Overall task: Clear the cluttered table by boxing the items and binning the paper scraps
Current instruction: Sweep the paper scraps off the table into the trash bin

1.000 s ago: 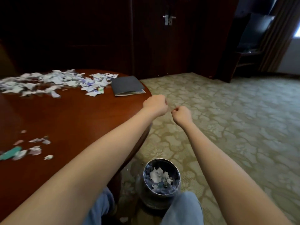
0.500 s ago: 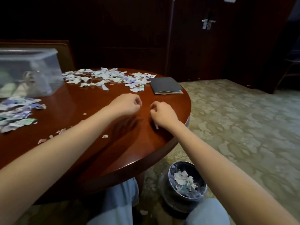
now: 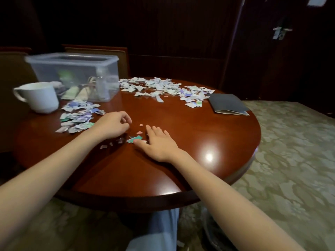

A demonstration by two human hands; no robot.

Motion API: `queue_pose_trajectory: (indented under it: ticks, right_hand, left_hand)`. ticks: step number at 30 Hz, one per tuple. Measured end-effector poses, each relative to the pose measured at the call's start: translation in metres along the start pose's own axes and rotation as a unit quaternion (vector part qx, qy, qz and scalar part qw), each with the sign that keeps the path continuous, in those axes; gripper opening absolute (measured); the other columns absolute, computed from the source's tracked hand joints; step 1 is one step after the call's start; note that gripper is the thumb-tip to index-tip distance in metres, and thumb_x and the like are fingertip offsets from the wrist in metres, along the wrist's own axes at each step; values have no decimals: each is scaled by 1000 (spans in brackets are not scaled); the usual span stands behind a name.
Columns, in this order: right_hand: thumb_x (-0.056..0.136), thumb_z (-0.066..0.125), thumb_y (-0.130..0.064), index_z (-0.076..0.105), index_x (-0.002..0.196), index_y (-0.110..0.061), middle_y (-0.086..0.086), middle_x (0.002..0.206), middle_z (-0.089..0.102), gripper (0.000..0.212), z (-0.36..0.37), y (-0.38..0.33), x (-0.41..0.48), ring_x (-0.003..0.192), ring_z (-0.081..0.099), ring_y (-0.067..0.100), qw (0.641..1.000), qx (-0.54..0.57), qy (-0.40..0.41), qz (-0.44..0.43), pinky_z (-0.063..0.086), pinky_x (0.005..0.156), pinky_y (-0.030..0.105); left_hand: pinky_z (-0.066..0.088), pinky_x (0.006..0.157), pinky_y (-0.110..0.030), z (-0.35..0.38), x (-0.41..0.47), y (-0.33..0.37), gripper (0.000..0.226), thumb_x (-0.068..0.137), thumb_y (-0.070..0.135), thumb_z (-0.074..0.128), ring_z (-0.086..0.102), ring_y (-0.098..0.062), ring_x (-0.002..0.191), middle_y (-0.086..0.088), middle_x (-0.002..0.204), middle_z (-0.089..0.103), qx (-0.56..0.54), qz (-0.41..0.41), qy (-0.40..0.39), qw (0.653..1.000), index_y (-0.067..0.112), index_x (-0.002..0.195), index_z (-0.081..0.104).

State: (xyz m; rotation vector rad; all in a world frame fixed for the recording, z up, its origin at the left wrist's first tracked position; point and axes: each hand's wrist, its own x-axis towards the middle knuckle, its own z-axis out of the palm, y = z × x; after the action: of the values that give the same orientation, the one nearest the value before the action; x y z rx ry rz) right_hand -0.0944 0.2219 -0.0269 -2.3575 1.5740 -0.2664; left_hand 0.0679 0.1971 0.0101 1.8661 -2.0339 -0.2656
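Two bare hands over a shiny round table with torn paper bits.

The left hand (image 3: 116,125) is curled loosely, fingers bent in; I cannot tell if it holds anything. The right hand (image 3: 159,142) lies flat with fingers spread, its thumb touching a small green scrap (image 3: 135,138) in the middle of the frame. The smooth red-brown wooden table (image 3: 199,142) holds paper scraps (image 3: 163,88) in a jagged heap at upper middle. A clear plastic box (image 3: 76,69) sits upper left, beside a white mug (image 3: 40,96). A flat grey folder (image 3: 227,104) lies at right. No writing can be read.
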Motion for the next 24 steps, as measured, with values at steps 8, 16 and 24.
queue_pose_trajectory:
  ticks: [8,16,24]
  right_hand:
    - [95,22,-60,8,151,-11,12,159,7,76,15,-38,49,148,3,25,999,-32,-23,-19,2,119,40]
    - [96,24,-59,10,152,-13,8,159,9,73,27,-68,93,148,5,21,996,-36,-44,-72,2,120,39]
    - [99,33,-42,24,148,-13,9,155,24,58,28,-75,143,145,20,23,987,92,2,-129,16,119,42]
  left_hand:
    - [35,103,-39,-21,1,-91,36,90,25,53,43,-33,126,-16,135,48,35,-103,89,990,14,124,53]
    - [22,112,-47,-10,20,-146,61,95,53,34,23,-31,142,-10,155,24,111,-203,26,973,23,148,26]
    - [23,112,-32,-6,5,-137,54,93,53,34,31,-17,138,-1,148,39,33,9,-6,999,26,139,44]
